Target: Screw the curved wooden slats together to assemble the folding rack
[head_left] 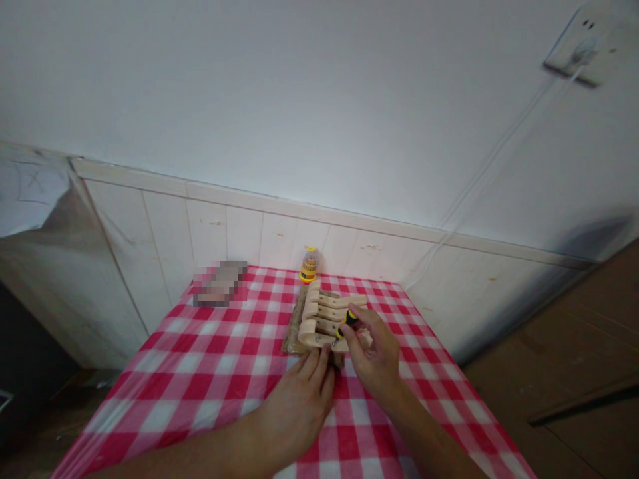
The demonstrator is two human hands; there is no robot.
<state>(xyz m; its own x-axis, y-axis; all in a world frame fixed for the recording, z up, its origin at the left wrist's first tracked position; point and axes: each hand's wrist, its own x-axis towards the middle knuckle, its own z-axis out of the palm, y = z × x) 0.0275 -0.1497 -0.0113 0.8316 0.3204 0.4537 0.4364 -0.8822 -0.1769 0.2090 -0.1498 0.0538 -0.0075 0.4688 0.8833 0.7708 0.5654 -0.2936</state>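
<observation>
A: Where's the wooden hook rack [324,318]?

B: Far half of the table, on the red-checked cloth [210,372], lying partly over a brown board [294,327]. Near edge touches the left hand's fingertips.

A: Left hand [302,399]?

B: Flat, palm down, fingers together and extended, pressing at the rack's near edge. Grips nothing.

A: Right hand [374,356]?

B: Fingers closed around a yellow-black screwdriver [348,320], tip down at the rack's front piece.

A: Anything else?

B: Yellow bit holder [309,265] standing just behind the rack, by the wall panelling [239,233]. Blurred patch at the cloth's back left.
</observation>
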